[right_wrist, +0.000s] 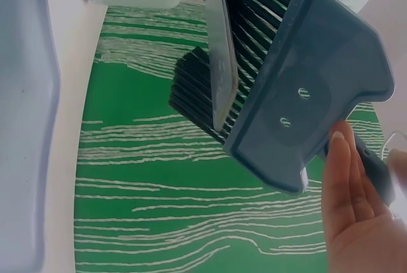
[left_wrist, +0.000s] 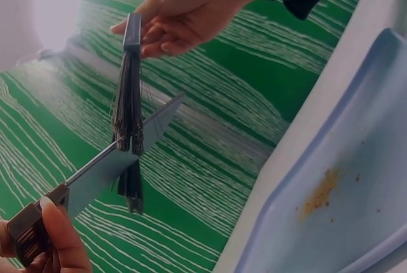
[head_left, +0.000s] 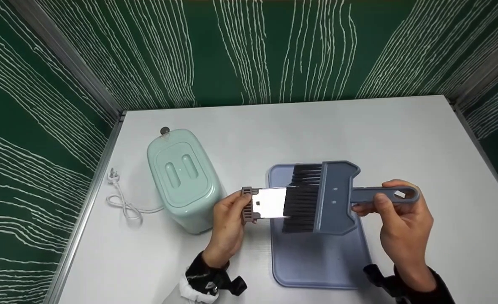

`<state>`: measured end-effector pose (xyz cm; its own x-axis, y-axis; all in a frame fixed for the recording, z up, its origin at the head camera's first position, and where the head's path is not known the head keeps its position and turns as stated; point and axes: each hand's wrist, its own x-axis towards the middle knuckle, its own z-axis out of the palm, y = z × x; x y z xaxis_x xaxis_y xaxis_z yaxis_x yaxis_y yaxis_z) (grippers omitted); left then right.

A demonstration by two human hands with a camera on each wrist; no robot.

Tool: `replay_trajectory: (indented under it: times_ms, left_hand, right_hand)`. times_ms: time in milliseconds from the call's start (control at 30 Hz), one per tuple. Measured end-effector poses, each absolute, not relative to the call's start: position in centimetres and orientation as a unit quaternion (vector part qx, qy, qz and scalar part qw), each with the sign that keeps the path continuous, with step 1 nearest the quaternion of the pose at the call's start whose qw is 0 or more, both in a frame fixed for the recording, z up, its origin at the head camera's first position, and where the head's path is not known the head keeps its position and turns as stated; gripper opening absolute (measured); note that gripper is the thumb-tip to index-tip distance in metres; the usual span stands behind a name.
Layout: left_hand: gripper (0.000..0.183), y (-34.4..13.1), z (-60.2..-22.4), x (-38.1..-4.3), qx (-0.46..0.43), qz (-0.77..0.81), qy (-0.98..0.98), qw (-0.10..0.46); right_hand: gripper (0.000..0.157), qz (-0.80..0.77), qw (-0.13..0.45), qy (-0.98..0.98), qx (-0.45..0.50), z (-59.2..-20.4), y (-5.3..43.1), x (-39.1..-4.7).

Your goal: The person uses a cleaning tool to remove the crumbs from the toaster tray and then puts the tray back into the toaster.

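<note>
My left hand [head_left: 228, 221] pinches the brown slotted end of a flat, shiny metal crumb tray [head_left: 269, 203], thumb on top. In my right hand [head_left: 407, 230] is the handle of a blue-grey brush [head_left: 337, 200] with black bristles. Its bristles overlap the crumb tray's far part in the head view; the left wrist view shows them straddling the metal plate [left_wrist: 95, 174], on both faces. Below both lies a shallow blue tray [head_left: 316, 266], with brown crumbs [left_wrist: 321, 193] on its surface.
A mint-green toaster [head_left: 185, 173] with two oblong recesses in its top stands left of my left hand. Its white cord [head_left: 126, 205] and plug [head_left: 113, 175] lie farther left on the white table [head_left: 240, 139]. Green walls [head_left: 232, 55] with white lines border the table.
</note>
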<state>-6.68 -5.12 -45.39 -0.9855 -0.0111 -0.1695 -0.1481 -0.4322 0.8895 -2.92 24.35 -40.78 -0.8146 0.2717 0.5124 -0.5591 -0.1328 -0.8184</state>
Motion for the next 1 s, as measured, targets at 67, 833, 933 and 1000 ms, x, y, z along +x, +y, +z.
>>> replay_trajectory:
  times_ms: [67, 833, 933, 1000]
  left_hand:
    - [0.025, -5.1, -45.3, -6.7, -0.075, 0.846, 0.527, 0.040]
    - [0.026, -5.4, -45.2, -6.7, -0.066, 0.839, 0.539, 0.029]
    - [0.026, -5.4, -45.2, -6.8, -0.067, 0.838, 0.540, 0.027]
    - [0.026, -5.4, -45.2, -6.7, -0.067, 0.839, 0.540, 0.026]
  right_hand:
    - [0.022, 0.748, 0.285, -0.589, 0.114, -40.7, 24.6, -3.0]
    - [0.011, 0.746, 0.349, -0.565, 0.048, -39.8, 26.7, -3.4]
    - [0.011, 0.749, 0.354, -0.558, 0.044, -39.7, 26.9, -3.4]
    - [0.011, 0.750, 0.357, -0.555, 0.040, -39.7, 27.0, -3.4]
